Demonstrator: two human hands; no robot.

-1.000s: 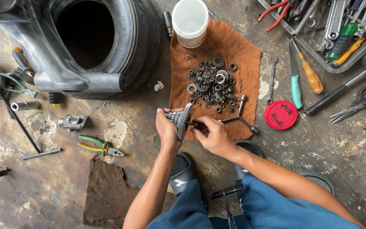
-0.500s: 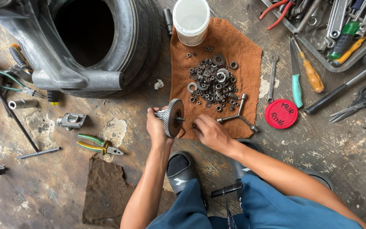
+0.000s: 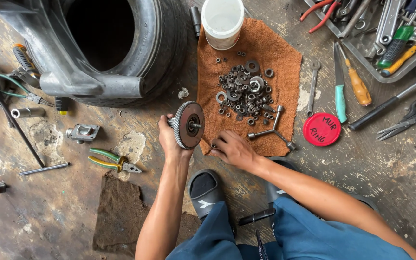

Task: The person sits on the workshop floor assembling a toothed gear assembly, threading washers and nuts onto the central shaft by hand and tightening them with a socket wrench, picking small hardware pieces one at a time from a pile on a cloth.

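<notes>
Gear wheel [image 3: 187, 124], toothed and round with a short shaft at its hub, is sitting upright in your left hand [image 3: 169, 139], just off the left edge of the brown cloth [image 3: 266, 53] on the floor; your left grip is closing around its rim from behind, so the flat face is turning toward you. Your right hand [image 3: 234, 149] is resting palm-down on the cloth's near edge, fingers curled narrow; whether anything small is pinched under them I cannot tell.

You are working well if you are keeping the wheel by its rim and leaving the hub free; I judge greasy teeth could be slipping in your fingers, so be pressing your thumb firmly at the near edge. The pile of nuts and washers [image 3: 244, 94] is lying in the middle of the cloth, beyond your right hand, with the three-armed socket wrench [image 3: 273, 127] just beside it; be picking singly, so the pile is not scattering toward the white tub [image 3: 222, 21]. Green-handled pliers [image 3: 114, 161] are lying well apart on your left.
</notes>
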